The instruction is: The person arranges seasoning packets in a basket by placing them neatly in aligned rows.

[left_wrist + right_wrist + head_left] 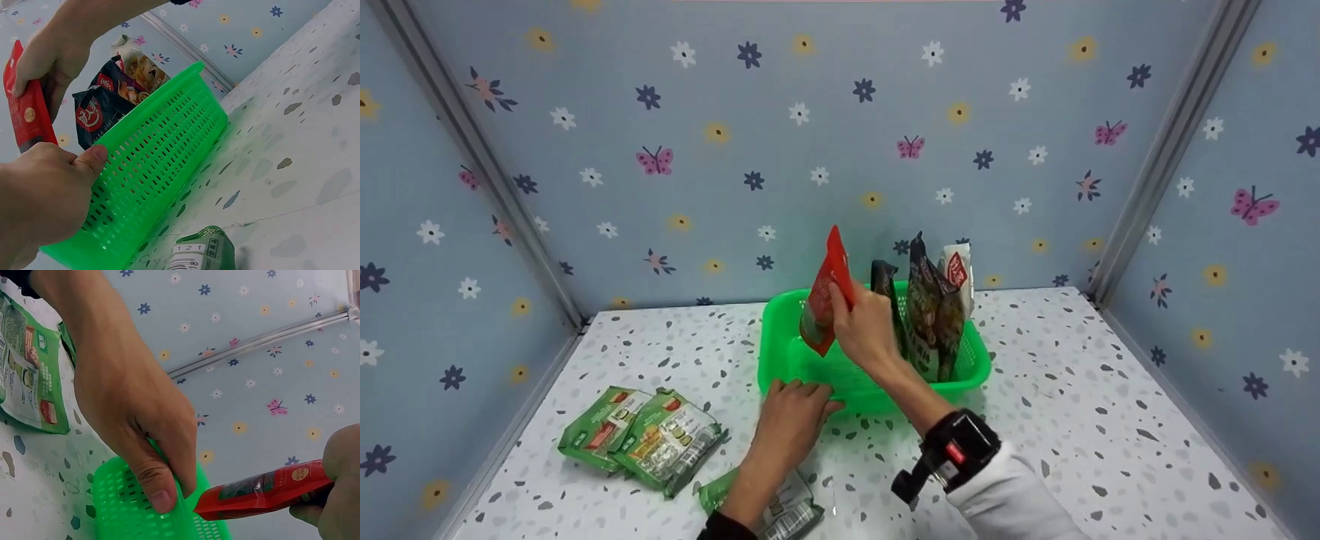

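Observation:
My right hand [866,326] grips a red food pouch [826,300] by its upper side, held upright over the left part of a green plastic basket [787,409]. At the basket's near left rim is my left hand [795,412], its thumb on the perforated outer wall and its fingers over the edge in the right wrist view. Dark food pouches [922,315] stand in the basket's right half, with a white pouch [966,262] behind them. In the left wrist view the red pouch [31,112] hangs close above my left hand.
Two green food packets [664,439] lie overlapping on the speckled table [1072,420], left of the basket. Another green packet [791,502] lies nearer, partly hidden under my left forearm. Flowered wall panels [720,187] close in the table at the back and sides.

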{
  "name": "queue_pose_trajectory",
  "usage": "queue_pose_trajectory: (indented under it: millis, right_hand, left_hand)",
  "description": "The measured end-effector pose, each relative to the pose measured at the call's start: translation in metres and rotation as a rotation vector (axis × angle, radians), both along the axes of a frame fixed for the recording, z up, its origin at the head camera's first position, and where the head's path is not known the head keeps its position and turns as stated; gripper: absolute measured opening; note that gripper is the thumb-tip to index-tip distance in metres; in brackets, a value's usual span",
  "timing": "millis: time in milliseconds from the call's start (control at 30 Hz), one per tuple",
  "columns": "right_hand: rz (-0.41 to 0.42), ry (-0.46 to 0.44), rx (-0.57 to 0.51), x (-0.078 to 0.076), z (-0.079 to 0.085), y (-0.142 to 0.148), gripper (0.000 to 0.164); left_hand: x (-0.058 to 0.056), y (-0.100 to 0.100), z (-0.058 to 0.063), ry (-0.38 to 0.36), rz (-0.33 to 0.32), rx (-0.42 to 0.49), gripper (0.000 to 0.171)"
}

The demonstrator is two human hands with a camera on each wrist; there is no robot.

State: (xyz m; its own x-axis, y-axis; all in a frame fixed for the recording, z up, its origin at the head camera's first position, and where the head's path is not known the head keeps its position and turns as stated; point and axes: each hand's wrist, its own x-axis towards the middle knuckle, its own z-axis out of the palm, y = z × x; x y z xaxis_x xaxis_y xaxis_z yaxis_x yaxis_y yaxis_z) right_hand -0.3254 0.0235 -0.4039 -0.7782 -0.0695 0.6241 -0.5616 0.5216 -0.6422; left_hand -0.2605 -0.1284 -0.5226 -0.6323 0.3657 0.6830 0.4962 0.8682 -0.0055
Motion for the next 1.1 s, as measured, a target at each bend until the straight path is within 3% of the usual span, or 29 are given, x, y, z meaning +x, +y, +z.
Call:
queue_pose_trajectory:
  millis: [133, 233, 367, 467, 633, 867, 1100]
  right_hand:
    - [-0.012, -0.057, -0.007, -0.013, -0.013, -0.001, 0.033]
    - [-0.01, -0.096, -0.006, -0.033, -0.031, 0.0, 0.035]
    - [-0.04, -0.129, 0.078, -0.061, -0.05, -0.001, 0.037]
    - [-0.061, -0.147, 0.141, -0.069, -0.052, -0.001, 0.038]
    - [-0.084, -0.223, 0.146, -0.068, -0.043, 0.0, 0.038]
    - [-0.084, -0.297, 0.12, -0.055, -0.028, 0.002, 0.035]
    - [-0.066, -0.322, 0.122, -0.052, -0.026, 0.006, 0.038]
  left_hand:
    - [-0.002, -0.001, 0.001, 0.004, -0.002, -0.012, 0.039]
    - [-0.002, -0.001, 0.002, 0.004, 0.0, -0.017, 0.038]
    - [-0.003, -0.001, 0.002, 0.007, 0.009, -0.027, 0.035]
    - [-0.003, 0.0, 0.002, -0.001, 0.015, -0.032, 0.033]
    - [-0.002, 0.002, 0.004, -0.009, 0.011, -0.024, 0.031]
    - [0.0, 0.002, 0.006, 0.0, 0.009, -0.022, 0.028]
    - [0.0, 0.001, 0.005, -0.013, 0.021, -0.037, 0.029]
